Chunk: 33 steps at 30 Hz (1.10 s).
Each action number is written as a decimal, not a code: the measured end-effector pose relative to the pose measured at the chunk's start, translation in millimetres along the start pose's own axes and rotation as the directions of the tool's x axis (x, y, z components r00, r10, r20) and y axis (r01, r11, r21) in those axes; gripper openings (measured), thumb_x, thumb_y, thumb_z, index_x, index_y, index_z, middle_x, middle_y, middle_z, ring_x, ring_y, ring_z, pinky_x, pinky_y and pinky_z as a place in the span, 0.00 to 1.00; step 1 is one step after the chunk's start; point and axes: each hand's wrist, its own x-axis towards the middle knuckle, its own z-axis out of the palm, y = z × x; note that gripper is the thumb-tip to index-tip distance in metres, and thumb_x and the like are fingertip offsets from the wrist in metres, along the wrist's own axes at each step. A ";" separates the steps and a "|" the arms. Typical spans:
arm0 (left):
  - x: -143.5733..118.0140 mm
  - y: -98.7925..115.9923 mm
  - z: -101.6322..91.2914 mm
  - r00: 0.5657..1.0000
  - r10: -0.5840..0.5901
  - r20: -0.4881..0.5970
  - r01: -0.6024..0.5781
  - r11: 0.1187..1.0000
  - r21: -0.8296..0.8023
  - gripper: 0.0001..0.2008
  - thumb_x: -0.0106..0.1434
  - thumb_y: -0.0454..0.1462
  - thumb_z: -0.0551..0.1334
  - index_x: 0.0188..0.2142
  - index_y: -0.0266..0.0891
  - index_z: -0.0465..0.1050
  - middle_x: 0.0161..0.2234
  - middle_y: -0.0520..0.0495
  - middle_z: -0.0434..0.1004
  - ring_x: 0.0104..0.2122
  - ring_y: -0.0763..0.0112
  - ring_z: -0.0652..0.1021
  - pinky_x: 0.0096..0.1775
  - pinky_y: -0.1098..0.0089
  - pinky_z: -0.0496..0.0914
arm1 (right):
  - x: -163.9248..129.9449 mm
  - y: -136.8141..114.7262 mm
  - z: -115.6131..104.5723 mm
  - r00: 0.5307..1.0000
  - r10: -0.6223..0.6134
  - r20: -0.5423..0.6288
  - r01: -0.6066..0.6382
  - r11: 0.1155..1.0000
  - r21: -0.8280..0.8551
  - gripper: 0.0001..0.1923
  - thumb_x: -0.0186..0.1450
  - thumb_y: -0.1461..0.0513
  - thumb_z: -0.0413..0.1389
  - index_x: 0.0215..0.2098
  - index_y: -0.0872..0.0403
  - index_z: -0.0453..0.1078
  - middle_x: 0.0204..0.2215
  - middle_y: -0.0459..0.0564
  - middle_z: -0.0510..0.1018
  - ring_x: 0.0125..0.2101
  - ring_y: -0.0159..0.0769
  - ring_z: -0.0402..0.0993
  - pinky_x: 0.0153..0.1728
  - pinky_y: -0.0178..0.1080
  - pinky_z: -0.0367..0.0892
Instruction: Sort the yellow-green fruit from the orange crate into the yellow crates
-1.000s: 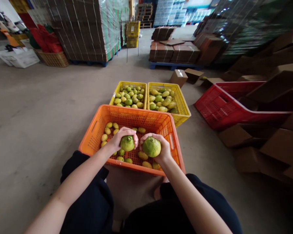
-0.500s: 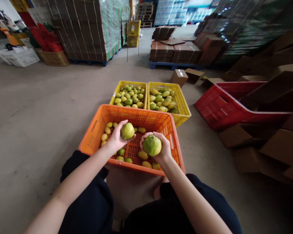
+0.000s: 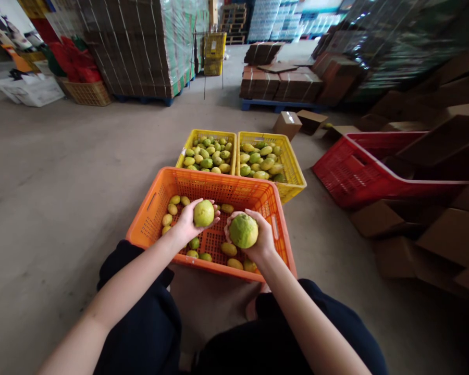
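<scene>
“Green and yellow fruit, so how many are being held?”

“Two. One yellowish-green fruit (image 3: 204,213) sits in the left hand (image 3: 186,223), and one larger, greener fruit (image 3: 244,231) in the right hand (image 3: 264,239). Both are above the orange crate (image 3: 238,188), with a gap between them.”

“And the fingers?”

“The left ones cradle their fruit, tips a little apart past its side. The right ones curl round theirs, part of the grip hidden behind it.”

“How many loose fruits (image 3: 229,249) lie inside that crate?”

“At least twelve, I'd say; hands and forearms cover some of the bottom, so I can't swear to a total.”

“Beyond it?”

“Two yellow crates (image 3: 296,174), side by side, each holding many more.”

“Off to the right?”

“One red crate (image 3: 341,172), several cardboard boxes (image 3: 449,237) near it. Farther back, two small yellow crates (image 3: 214,46), one above the other.”
</scene>
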 end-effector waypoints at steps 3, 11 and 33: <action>1.0 -0.7 -0.6 0.999 0.022 -0.026 -0.022 1.000 0.007 0.11 0.67 0.36 0.52 0.39 0.34 0.72 0.29 0.44 0.78 0.27 0.65 0.81 0.31 0.61 0.79 | 1.8 1.4 1.9 0.990 0.027 -0.137 -0.025 1.000 0.017 0.14 0.60 0.55 0.57 0.28 0.59 0.74 0.22 0.53 0.80 0.20 0.40 0.76 0.18 0.39 0.71; 0.9 2.7 4.2 0.993 -0.049 -0.106 0.039 0.995 -0.093 0.14 0.68 0.40 0.55 0.44 0.30 0.70 0.30 0.39 0.77 0.32 0.62 0.82 0.26 0.74 0.77 | 3.8 3.7 9.7 0.946 0.025 -0.324 -0.022 1.000 0.014 0.05 0.64 0.63 0.53 0.35 0.55 0.72 0.25 0.49 0.81 0.22 0.36 0.78 0.22 0.36 0.76; -34.5 -1.4 10.4 0.632 0.692 0.348 -0.767 0.497 0.405 0.32 0.37 0.24 0.75 0.42 0.45 0.72 0.53 0.46 0.70 0.57 0.59 0.68 0.51 0.71 0.69 | -5.5 3.3 5.4 0.512 -0.824 0.244 0.541 0.088 -0.837 0.27 0.52 0.62 0.68 0.49 0.44 0.71 0.49 0.51 0.70 0.54 0.48 0.65 0.58 0.55 0.61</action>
